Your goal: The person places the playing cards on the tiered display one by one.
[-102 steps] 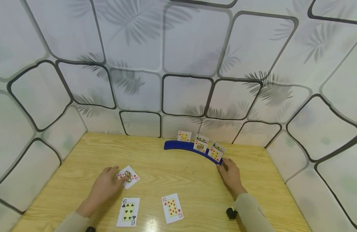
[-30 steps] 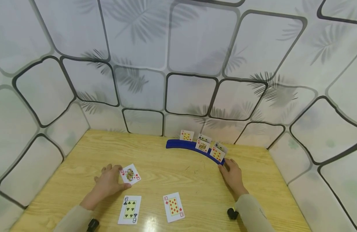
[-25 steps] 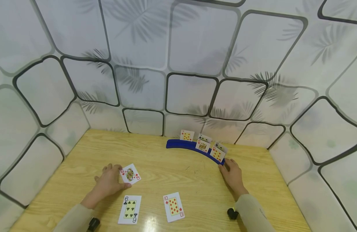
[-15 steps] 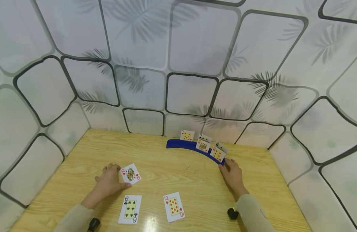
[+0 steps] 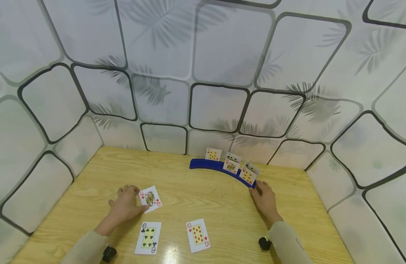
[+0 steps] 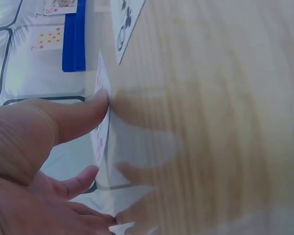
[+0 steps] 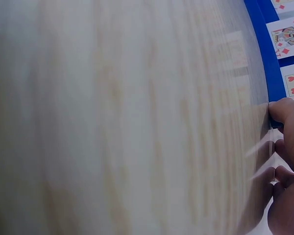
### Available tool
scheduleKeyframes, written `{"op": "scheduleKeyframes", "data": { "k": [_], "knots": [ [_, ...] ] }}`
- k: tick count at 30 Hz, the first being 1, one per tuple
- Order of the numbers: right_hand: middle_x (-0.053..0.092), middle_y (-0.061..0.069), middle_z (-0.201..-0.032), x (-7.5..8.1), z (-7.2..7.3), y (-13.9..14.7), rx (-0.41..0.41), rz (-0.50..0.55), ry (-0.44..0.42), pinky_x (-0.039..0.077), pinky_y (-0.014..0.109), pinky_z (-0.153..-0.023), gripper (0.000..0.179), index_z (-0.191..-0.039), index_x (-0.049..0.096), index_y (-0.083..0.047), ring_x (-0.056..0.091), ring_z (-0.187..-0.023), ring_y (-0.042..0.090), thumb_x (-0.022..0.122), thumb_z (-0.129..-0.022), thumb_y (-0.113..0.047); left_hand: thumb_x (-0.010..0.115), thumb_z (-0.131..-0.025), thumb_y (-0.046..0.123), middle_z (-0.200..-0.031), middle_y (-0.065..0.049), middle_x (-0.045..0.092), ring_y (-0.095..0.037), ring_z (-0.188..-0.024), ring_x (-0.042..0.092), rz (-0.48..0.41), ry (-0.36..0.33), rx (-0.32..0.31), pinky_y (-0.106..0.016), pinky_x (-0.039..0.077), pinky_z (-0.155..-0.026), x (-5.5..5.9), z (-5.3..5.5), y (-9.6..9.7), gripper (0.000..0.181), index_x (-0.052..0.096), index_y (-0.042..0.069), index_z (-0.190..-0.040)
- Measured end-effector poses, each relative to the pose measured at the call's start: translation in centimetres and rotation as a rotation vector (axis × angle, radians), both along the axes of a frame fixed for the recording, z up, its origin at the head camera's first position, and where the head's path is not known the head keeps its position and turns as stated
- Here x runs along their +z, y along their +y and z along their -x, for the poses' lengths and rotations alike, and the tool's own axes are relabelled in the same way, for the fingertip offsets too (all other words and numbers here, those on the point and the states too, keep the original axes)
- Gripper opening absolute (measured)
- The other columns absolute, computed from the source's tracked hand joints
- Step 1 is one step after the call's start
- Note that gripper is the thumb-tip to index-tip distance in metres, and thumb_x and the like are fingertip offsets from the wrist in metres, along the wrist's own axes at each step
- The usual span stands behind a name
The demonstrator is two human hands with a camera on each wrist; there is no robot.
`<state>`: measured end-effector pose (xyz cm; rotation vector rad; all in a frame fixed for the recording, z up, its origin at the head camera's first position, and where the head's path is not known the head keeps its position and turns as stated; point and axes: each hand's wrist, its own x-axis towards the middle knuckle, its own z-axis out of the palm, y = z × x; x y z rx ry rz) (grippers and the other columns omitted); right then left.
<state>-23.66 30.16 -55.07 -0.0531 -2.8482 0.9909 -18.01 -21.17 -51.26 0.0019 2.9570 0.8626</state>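
Observation:
My left hand (image 5: 125, 206) holds the queen of diamonds card (image 5: 150, 198) at its near-left edge, thumb on one corner and index finger at another. In the left wrist view, the thumb (image 6: 83, 115) lies on this card; the other fingers are spread below it. A curved blue card rack (image 5: 203, 164) stands by the back wall. On it are a seven of diamonds (image 5: 213, 154), a king of diamonds (image 5: 231, 166) before a black seven, and a hearts card (image 5: 247, 175) before a black two. My right hand (image 5: 265, 200) grips the rack's right end.
A six of clubs (image 5: 148, 238) lies face up near the left forearm. To its right lies a ten of diamonds (image 5: 198, 235). Patterned walls (image 5: 219, 108) enclose the wooden table (image 5: 229, 223) at the back and sides.
The queen has shifted slightly right and turned a little clockwise. My left thumb has moved onto its corner, while the index finger has gone from its face to its edge. My right hand stays put.

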Motion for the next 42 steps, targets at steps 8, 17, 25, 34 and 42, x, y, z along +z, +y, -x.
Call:
{"op": "scheduleKeyframes", "data": {
  "k": [8, 17, 25, 34, 42],
  "knots": [
    [0.049, 0.031, -0.156, 0.1, 0.0, 0.0, 0.0, -0.003, -0.008, 0.025, 0.068, -0.125, 0.055, -0.15, 0.051, 0.006, 0.032, -0.152, 0.054, 0.063, -0.107, -0.025, 0.076, -0.093, 0.005, -0.126, -0.032, 0.066, -0.052, -0.117, 0.063, -0.214, 0.144, 0.004, -0.071, 0.04, -0.11, -0.7, 0.1, 0.4, 0.036, 0.056, -0.006, -0.12],
    [0.051, 0.032, -0.154, -0.1, 0.1, 0.1, 0.006, -0.008, 0.012, 0.027, 0.069, -0.124, 0.055, -0.149, 0.051, 0.008, 0.035, -0.151, 0.055, 0.063, -0.106, -0.024, 0.069, -0.1, 0.0, -0.11, -0.025, 0.078, -0.032, -0.1, 0.078, -0.507, 0.126, -0.042, -0.019, 0.059, -0.074, -0.3, 1.0, 0.8, 0.028, 0.056, -0.002, -0.124],
    [0.047, 0.032, -0.157, -0.1, 0.1, 0.1, 0.01, 0.002, -0.026, 0.024, 0.069, -0.125, 0.056, -0.152, 0.049, 0.007, 0.031, -0.152, 0.055, 0.062, -0.107, -0.025, 0.07, -0.1, 0.002, -0.112, -0.026, 0.077, -0.033, -0.1, 0.079, -0.543, 0.19, -0.06, -0.019, 0.061, -0.075, 0.3, 2.1, 1.6, 0.026, 0.067, -0.005, -0.124],
    [0.048, 0.032, -0.156, 0.0, 0.0, 0.1, 0.011, -0.001, -0.014, 0.026, 0.069, -0.125, 0.055, -0.15, 0.05, 0.008, 0.033, -0.152, 0.056, 0.062, -0.106, -0.023, 0.071, -0.1, 0.004, -0.105, -0.021, 0.078, -0.034, -0.095, 0.078, -0.494, 0.295, -0.078, -0.021, 0.062, -0.079, 0.7, 4.0, 3.4, 0.019, 0.072, -0.003, -0.117],
    [0.048, 0.032, -0.156, -0.1, 0.1, 0.1, 0.01, -0.001, -0.013, 0.025, 0.069, -0.125, 0.055, -0.151, 0.05, 0.007, 0.033, -0.152, 0.055, 0.062, -0.106, -0.024, 0.07, -0.1, 0.002, -0.105, -0.021, 0.077, -0.035, -0.094, 0.077, -0.53, 0.283, -0.107, -0.027, 0.063, -0.079, 1.3, 5.5, 5.6, 0.017, 0.072, -0.002, -0.116]
  ]
}}
